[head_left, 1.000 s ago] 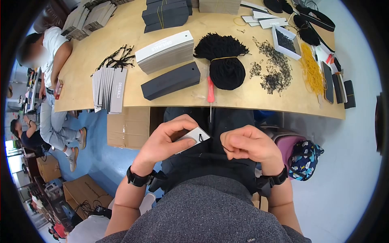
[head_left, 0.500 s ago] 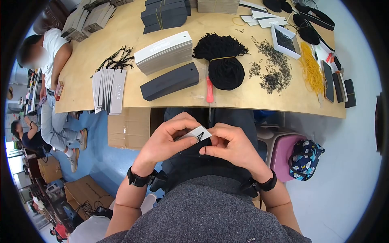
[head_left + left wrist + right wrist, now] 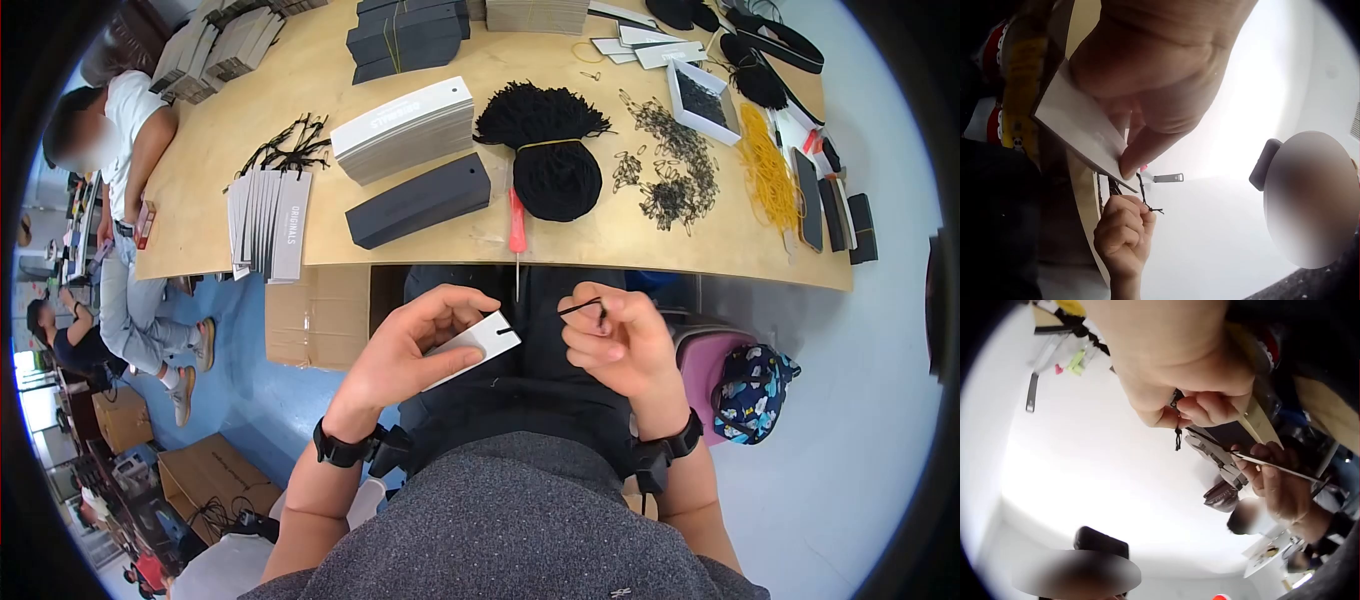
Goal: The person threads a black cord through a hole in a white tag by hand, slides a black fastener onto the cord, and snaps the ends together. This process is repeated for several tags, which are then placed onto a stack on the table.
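My left hand (image 3: pixel 415 335) holds a white hang tag (image 3: pixel 480 350) between thumb and fingers, its holed corner pointing right. A black cord (image 3: pixel 505 330) sits at the tag's hole. Right of the tag, my right hand (image 3: pixel 630 345) pinches a black cord (image 3: pixel 580 306) between thumb and fingers. In the right wrist view the cord (image 3: pixel 1207 438) runs taut from the right hand toward the tag (image 3: pixel 1279 467), and a knotted cord end (image 3: pixel 1178 439) hangs below the fingertips. Both hands are over the lap, in front of the table edge.
On the table (image 3: pixel 620 250) are strung tags (image 3: pixel 270 220), a white tag stack (image 3: pixel 410 140), a dark tag stack (image 3: pixel 420 203), a black cord bundle (image 3: pixel 560 180), a red-handled pointed tool (image 3: pixel 518 225) jutting over the edge, and small pins (image 3: pixel 680 190). A person (image 3: pixel 140 150) sits at left.
The right hand came left to the tag's corner, then drew back to the right with the cord pinched. The loop at the hole has shortened to a short strand; the left hand stays nearly in place.
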A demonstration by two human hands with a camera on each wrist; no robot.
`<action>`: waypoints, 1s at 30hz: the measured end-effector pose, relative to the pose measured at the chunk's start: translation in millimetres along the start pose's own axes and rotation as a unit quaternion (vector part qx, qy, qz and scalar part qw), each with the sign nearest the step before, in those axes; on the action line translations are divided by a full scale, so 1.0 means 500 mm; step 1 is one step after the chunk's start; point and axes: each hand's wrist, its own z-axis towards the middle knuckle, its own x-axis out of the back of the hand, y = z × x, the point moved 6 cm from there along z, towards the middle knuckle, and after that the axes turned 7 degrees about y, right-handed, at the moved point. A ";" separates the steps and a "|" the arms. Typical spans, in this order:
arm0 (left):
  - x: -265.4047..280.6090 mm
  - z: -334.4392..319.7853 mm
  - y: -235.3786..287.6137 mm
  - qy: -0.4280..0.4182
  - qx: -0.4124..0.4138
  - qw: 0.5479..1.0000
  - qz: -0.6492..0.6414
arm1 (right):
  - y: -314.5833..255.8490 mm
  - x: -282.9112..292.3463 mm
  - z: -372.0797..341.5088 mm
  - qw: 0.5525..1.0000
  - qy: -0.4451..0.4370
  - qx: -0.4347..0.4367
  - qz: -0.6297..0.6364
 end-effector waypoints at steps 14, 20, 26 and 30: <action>0.044 -0.028 0.031 0.000 -0.020 0.995 0.100 | -0.037 -0.010 -0.037 0.999 -0.013 -0.026 -0.035; 0.051 -0.042 0.069 -0.098 -0.057 0.974 0.194 | -0.047 0.007 -0.037 0.997 0.007 -0.076 -0.012; 0.157 -0.046 0.149 0.164 -0.038 0.986 -0.017 | -0.075 -0.032 -0.036 0.983 0.036 0.093 -0.152; 0.270 0.015 0.259 0.273 -0.185 0.944 0.002 | -0.046 -0.034 -0.030 0.980 -0.014 0.075 -0.184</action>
